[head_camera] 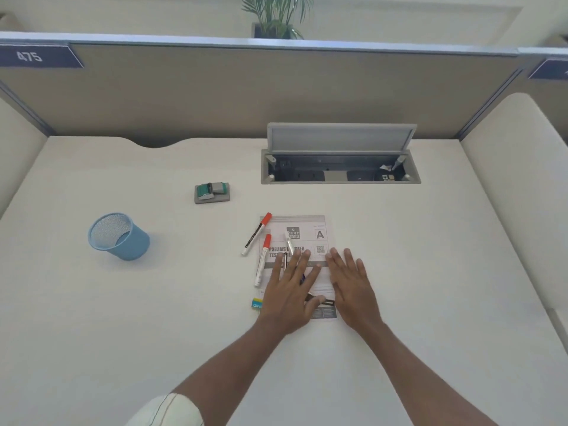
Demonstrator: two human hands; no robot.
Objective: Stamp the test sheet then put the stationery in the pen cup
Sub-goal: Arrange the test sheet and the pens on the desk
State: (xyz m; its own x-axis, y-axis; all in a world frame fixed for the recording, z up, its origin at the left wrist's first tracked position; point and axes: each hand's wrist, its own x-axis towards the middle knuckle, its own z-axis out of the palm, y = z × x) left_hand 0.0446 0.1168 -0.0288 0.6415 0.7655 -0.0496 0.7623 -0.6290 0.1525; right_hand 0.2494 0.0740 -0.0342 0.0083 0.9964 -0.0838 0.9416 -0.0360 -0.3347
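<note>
The printed test sheet (pixel 307 232) lies flat at the desk's middle. My left hand (pixel 290 292) rests palm down on its lower left, fingers spread, over a white pen (pixel 289 244) and a dark pen. My right hand (pixel 352 284) lies flat on the sheet's right side, holding nothing. Two red-capped white markers sit at the sheet's left edge, one (pixel 256 234) off the paper and one (pixel 263 259) on it. A small eraser (pixel 257 303) peeks out by my left hand. The green-and-grey stamp (pixel 212 193) stands on its pad, far left of the sheet. The blue mesh pen cup (pixel 118 235) stands further left.
An open cable box (pixel 339 167) with its lid raised is sunk into the desk behind the sheet. A beige partition (pixel 215 93) closes the back, and padded side walls flank the desk. A plant stands beyond the partition.
</note>
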